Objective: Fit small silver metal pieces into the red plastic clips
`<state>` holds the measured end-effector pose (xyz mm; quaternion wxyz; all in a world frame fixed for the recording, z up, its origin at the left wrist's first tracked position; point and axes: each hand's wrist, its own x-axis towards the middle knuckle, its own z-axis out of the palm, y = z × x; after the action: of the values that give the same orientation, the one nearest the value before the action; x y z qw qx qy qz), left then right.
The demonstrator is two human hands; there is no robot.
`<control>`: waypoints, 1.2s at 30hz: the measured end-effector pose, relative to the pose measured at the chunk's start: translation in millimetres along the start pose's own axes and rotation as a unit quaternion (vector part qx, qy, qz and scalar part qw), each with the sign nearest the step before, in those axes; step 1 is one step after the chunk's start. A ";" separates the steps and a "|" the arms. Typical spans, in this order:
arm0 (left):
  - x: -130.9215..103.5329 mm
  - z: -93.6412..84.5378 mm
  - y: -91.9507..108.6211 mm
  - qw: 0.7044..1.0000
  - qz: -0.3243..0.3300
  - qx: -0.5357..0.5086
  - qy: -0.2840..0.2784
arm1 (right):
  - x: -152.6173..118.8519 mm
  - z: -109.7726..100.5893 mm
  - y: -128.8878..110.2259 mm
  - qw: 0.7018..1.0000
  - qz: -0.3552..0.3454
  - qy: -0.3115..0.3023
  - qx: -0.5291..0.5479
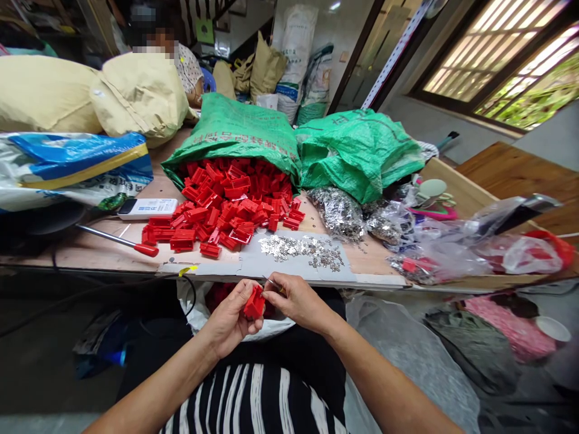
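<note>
In front of the table edge, my left hand (230, 318) grips a red plastic part (254, 303) between thumb and fingers. Close against its right side, my right hand (294, 299) is closed in a pinch. From those fingers sticks a thin metal piece (271, 282), too small to make out fully. Below both hands lies an open white bag (194, 307) with red parts inside. Just beyond them, small flat silver metal pieces (298, 250) are spread over a grey sheet (253, 265) on the table. A heap of red plastic parts (217, 211) lies left of that sheet.
A green woven sack (244, 129) spills red parts; another green sack (357, 150) is beside it. Bagged metal pieces (337, 211) stand right. A red-handled screwdriver (136, 244) and a white box-like object (149, 208) lie left. A person (190, 72) sits behind pale sacks (140, 96).
</note>
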<state>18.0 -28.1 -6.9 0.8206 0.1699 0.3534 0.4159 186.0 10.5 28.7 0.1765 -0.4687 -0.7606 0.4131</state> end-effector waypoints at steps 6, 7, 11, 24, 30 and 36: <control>0.3 0.8 -0.7 1.000 -0.003 -0.008 0.000 | 3.8 -1.1 13.6 0.987 0.003 -0.001 0.160; 0.8 1.1 -0.9 1.000 -0.004 -0.002 -0.003 | 4.3 0.0 15.2 0.985 0.011 -0.005 0.171; 3.1 -1.4 -2.2 0.999 -0.009 0.033 -0.031 | 4.6 5.5 19.4 0.977 0.039 -0.028 0.209; 12.9 -6.7 8.0 0.984 0.019 0.178 0.008 | 0.3 16.7 30.9 0.945 0.064 -0.003 0.321; 7.9 -7.4 13.6 0.858 0.290 0.424 0.016 | 0.2 20.0 35.6 0.944 0.088 0.048 0.313; 12.1 -13.5 11.1 0.833 0.318 0.446 0.077 | 8.1 6.9 36.4 0.960 0.088 0.063 0.260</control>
<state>7.0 -11.9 -15.2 0.4478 0.5883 0.4889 0.4630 198.0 22.2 -5.2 0.3025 -0.4969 -0.5700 0.5802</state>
